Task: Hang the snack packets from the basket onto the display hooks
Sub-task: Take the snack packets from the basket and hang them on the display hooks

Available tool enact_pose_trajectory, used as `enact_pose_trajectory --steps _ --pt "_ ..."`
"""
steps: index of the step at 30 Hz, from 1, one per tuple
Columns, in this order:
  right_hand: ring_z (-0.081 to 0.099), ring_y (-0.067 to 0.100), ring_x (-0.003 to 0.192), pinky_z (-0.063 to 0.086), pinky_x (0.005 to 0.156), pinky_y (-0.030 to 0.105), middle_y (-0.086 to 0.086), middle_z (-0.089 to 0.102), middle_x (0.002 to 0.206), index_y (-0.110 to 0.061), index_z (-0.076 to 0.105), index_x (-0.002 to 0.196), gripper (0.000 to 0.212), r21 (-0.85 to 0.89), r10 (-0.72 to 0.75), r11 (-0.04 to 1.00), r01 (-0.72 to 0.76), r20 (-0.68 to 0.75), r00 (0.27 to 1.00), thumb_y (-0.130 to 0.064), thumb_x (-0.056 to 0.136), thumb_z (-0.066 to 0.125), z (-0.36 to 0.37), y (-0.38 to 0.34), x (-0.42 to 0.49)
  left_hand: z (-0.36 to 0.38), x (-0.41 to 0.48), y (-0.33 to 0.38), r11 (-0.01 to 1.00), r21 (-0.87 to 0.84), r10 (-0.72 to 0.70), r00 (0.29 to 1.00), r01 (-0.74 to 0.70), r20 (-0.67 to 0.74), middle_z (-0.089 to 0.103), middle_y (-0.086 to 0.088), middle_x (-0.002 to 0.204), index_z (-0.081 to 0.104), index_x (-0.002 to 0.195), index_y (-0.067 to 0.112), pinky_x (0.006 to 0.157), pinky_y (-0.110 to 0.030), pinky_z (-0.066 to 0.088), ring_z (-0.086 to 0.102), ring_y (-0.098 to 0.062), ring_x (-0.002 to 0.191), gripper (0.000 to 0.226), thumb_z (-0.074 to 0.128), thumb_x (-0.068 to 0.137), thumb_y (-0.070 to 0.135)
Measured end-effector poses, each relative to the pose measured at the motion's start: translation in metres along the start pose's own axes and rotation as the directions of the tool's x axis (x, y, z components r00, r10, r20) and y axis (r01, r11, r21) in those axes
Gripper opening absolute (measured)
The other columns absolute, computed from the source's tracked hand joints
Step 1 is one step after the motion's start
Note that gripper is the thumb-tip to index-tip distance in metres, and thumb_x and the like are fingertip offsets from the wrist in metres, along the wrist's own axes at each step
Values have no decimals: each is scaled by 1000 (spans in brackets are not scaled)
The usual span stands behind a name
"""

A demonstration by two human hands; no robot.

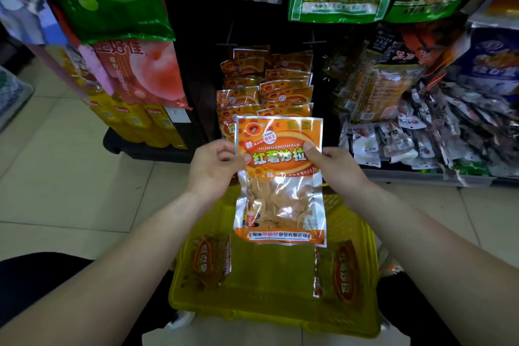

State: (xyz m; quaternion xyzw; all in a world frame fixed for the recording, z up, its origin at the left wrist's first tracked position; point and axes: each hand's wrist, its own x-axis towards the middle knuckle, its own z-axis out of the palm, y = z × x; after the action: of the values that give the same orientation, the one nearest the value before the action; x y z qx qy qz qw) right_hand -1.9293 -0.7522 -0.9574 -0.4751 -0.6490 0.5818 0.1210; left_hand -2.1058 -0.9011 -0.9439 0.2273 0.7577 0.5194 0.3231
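My left hand (214, 170) and right hand (334, 168) pinching packet (279, 177) edges over basket (269, 309). Risk: missing hook (hole hidden by glare), packet slips, drops.

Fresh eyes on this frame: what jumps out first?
The orange snack packet stands out first, held upright at centre frame and pinched at its sides by the left hand and right hand. Right below it sits the yellow basket with two more packets lying in it, one at each side. Behind, matching orange packets hang in two columns on the dark display.
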Motion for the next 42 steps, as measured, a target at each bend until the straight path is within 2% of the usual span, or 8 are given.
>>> enact_pose_trajectory --steps 2,5,11,13,23,29,39,42 --pt "69 16 82 50 56 22 3 75 98 -11 73 101 47 17 -18 1000 17 52 999 -54 94 59 1 -5 -3 -6 4 0 1000 -22 -12 1000 12 -28 76 -4 79 69 91 8 73 -29 55 75 -14 80 10 75 88 13" --pt "72 4 84 51 62 12 -4 77 101 -17 74 107 34 77 -64 995 58 68 996 -46 91 67 5 -2 -3 -10 6 -3 998 -52 -26 999 24 -29 77 -3 81 69 96 7 74 -27 56 75 -14 80 12 75 88 14" --pt "71 14 93 55 83 31 -2 76 100 -13 74 108 35 55 33 998 -31 -41 999 -43 88 73 16 12 0 0 -1 -18 997 15 -73 997 73 -1 76 -3 81 69 95 5 66 -22 58 74 -11 76 16 77 87 16" --pt "70 15 92 55 89 37 -3 75 99 -14 74 107 34 20 75 997 -75 -35 997 -43 88 73 17 19 -1 2 -1 -24 993 42 -116 993 115 19 77 -4 83 69 91 7 76 -33 61 75 -18 81 14 77 86 18" --pt "67 13 82 50 61 22 -6 68 86 -20 65 97 17 117 -30 992 41 -89 996 -37 96 64 0 -15 55 17 60 -4 996 -61 -63 997 66 48 77 -9 94 71 89 16 91 -47 58 74 -26 93 7 77 87 19" --pt "70 23 89 57 81 40 2 72 96 -18 66 107 24 -13 -185 982 191 -308 933 -39 96 65 -34 -12 113 14 88 -25 981 -104 -157 986 163 61 75 -3 96 70 114 12 75 -28 56 72 -9 78 22 71 92 18" --pt "69 18 75 56 64 28 6 73 94 -19 67 101 20 -69 -88 995 73 -245 965 -38 96 65 3 39 187 53 130 -74 957 -43 -278 946 288 165 75 -3 92 69 107 18 60 -25 48 68 -11 65 17 67 92 10" --pt "71 21 86 60 79 42 2 74 99 -23 67 103 24 -46 -62 998 52 -252 966 -45 93 65 20 57 209 75 142 -85 960 -20 -267 934 280 239 76 -5 94 67 101 25 64 -28 51 73 -16 68 17 65 93 10"
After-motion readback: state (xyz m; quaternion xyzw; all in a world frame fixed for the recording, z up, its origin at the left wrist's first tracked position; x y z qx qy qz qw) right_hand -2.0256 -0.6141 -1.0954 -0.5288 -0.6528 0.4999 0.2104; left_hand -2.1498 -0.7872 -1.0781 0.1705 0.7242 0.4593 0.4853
